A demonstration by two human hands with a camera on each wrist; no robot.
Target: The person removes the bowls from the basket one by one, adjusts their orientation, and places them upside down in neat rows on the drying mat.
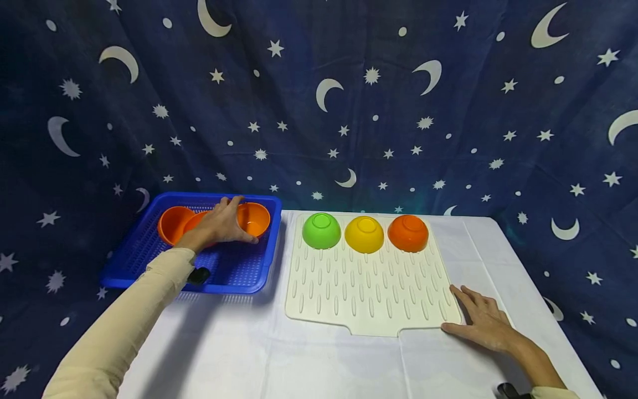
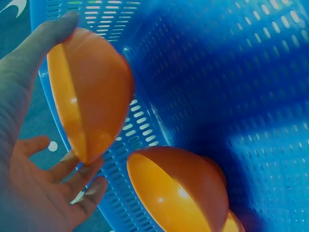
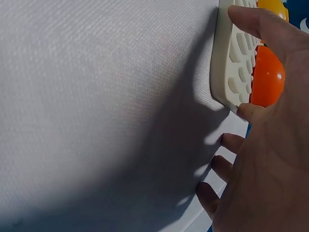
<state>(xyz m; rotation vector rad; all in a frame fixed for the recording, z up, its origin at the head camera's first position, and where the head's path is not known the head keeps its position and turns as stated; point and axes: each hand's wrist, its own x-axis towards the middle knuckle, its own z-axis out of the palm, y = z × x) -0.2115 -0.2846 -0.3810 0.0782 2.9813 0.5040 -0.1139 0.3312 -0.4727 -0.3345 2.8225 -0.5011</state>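
My left hand (image 1: 222, 223) reaches into a blue plastic basket (image 1: 275, 244) and pinches an orange bowl (image 1: 255, 220) by its rim. In the left wrist view, the thumb is at one end of this bowl (image 2: 99, 92) and the fingertips at the other, its mouth turned toward the palm. Two more orange bowls lie tipped in the basket, one (image 1: 171, 224) partly behind another (image 1: 194, 220). At the near right corner of a cream draining board (image 1: 369, 299), my right hand (image 1: 485, 321) has its thumb and index fingertip at the edges, its fingers spread.
Upside down along the board's far edge sit a green bowl (image 1: 321, 231), a yellow bowl (image 1: 364, 235) and an orange-red bowl (image 1: 408, 234). A white cloth (image 1: 319, 366) covers the table. Behind it hangs a dark blue curtain (image 1: 299, 100) with moons and stars.
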